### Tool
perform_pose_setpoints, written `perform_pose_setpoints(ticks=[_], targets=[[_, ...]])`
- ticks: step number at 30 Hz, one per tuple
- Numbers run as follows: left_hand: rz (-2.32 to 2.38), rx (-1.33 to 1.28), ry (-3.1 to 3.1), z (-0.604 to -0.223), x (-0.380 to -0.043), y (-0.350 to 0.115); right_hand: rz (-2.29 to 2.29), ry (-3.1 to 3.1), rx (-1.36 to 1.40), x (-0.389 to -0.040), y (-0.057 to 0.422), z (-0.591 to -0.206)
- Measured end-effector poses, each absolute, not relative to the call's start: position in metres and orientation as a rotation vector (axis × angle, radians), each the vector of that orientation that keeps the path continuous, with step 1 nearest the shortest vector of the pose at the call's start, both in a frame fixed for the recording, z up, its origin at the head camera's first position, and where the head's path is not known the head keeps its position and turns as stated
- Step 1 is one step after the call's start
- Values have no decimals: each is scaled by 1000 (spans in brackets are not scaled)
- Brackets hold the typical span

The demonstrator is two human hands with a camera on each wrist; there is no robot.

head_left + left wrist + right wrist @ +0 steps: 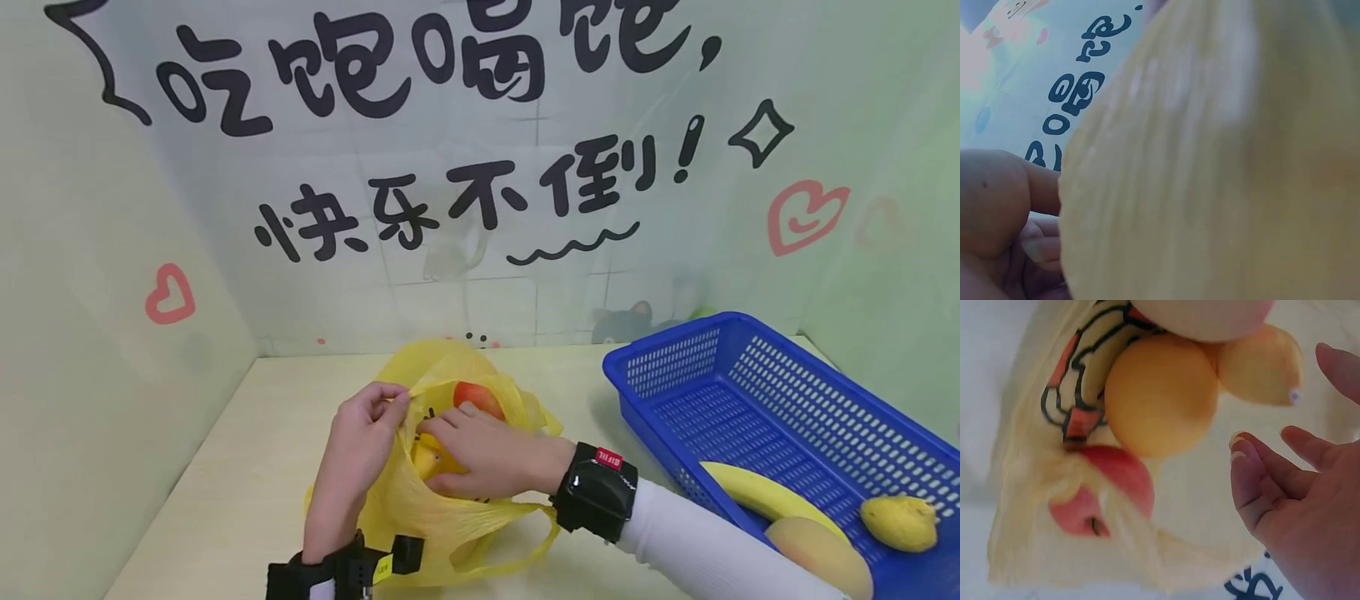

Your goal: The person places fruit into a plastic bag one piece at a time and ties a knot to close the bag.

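A yellow plastic bag (442, 533) stands on the table with its mouth spread. My left hand (360, 442) pinches the left side of the bag's rim between thumb and fingers; in the left wrist view the bag's sheet (1210, 187) hides much of the scene. Inside the bag's mouth is my right hand (487, 450), fingers loosely bent. The right wrist view shows nothing in that hand. Within the bag lie a red apple (1116, 481), a round orange fruit (1160, 394), a lemon-like yellow fruit (1260, 365) and a pale pinkish fruit (1204, 315), partly cut off.
To the right stands a blue plastic basket (675, 417) with perforated walls. It holds a banana (772, 496), a lemon (898, 522) and a mango-like yellow-pink fruit (821, 554). Behind the pale table (232, 467) rises a printed wall covering (465, 308).
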State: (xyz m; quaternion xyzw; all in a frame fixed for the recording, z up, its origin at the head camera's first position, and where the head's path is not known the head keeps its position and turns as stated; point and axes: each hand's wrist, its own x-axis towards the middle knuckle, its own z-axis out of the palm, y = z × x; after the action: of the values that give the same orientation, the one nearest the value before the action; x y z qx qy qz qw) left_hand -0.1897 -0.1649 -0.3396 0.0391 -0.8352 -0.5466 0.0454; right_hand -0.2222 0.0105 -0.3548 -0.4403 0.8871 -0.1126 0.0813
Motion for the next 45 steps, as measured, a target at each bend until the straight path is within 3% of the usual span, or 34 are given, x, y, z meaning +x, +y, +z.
perform_pose_setpoints(ticks=[10, 26, 36, 45], targets=[[-1638, 147, -2563, -339, -189, -165, -528, 2702, -1156, -228, 64, -327], [-1626, 148, -2572, -337, -187, -164, -363, 2824, -588, -230, 177, -277], [-1609, 151, -2577, -337, -189, -162, -337, 2650, -472, -236, 251, -297], [-1606, 152, -2575, -336, -188, -162, -302, 2395, -195, -232, 290, -329]])
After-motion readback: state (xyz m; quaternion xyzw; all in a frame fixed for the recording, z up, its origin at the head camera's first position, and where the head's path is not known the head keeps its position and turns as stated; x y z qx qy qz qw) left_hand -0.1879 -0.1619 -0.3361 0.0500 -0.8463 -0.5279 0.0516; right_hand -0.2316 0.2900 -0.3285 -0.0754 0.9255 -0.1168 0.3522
